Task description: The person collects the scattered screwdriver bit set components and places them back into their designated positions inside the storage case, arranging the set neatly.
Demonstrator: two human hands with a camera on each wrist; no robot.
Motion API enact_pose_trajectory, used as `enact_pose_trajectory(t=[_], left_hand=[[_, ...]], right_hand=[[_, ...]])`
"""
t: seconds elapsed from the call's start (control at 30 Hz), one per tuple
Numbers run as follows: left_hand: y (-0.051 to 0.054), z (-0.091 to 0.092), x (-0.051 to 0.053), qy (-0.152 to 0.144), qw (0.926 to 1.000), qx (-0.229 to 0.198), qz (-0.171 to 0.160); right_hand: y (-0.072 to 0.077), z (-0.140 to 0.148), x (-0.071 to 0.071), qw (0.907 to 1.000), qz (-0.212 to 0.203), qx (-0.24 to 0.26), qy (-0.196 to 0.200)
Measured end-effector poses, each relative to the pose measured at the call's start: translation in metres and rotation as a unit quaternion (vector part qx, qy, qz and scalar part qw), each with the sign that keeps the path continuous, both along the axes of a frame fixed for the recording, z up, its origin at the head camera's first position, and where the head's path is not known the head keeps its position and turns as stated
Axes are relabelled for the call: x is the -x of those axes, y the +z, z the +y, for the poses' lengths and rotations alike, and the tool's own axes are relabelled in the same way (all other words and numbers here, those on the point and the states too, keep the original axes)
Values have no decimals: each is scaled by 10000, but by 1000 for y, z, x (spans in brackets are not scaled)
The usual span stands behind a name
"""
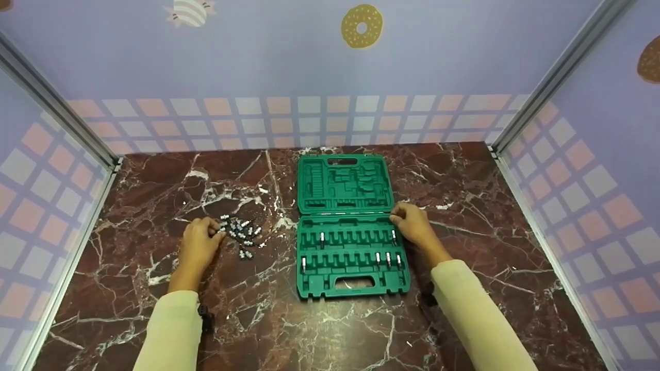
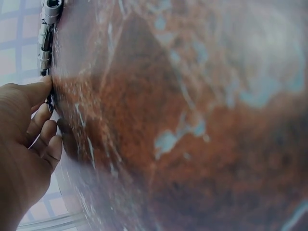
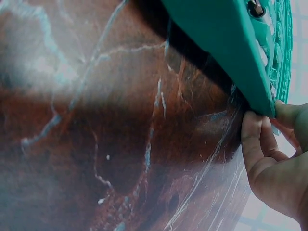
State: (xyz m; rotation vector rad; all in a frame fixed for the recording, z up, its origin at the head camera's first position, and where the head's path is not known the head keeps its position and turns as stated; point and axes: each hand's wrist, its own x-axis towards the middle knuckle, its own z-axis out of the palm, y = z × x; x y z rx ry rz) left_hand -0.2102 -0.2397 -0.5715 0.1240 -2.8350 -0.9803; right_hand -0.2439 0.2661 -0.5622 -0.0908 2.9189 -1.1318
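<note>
An open green tool case (image 1: 353, 296) lies flat on the tabletop, its lid folded back. Several bit sockets, such as one at the right (image 1: 394, 236), stand in its two rows of slots. My right hand (image 1: 415, 226) holds the case's right edge near the hinge. In the right wrist view its thumb is above the edge, its fingers (image 3: 252, 134) below. Left of the case is a loose pile of silver bit sockets (image 1: 242, 229) with dark tips. At the pile's left side, my left hand (image 1: 198, 245) pinches a bit socket (image 2: 44, 58) by its dark end, partly hidden by the fingers.
The tabletop (image 1: 258, 319) is dark red marble with white veins. A patterned wall (image 1: 289, 62) closes the back, with side walls at left and right. Two sockets (image 1: 246, 254) lie slightly nearer than the rest of the pile.
</note>
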Motion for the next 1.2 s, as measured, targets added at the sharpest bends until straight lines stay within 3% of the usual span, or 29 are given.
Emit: enact_pose_trajectory(t=[0.2,0.53,0.83,1.2], left_hand=[[1,-1,-1,-69,10000,-10,-19],[4,7,-3,113,9985,-283,463],[12,20,-9,29,9951,-415,902],[26,41,-9,-205,9913,-793,1031]], right_hand=[[1,-1,0,10000,-63,1,4],[2,0,2,10000,-56,-15,-50],[-1,-1,2,9999,-111,-28,-55],[0,1,1,9998,-195,39,-64]])
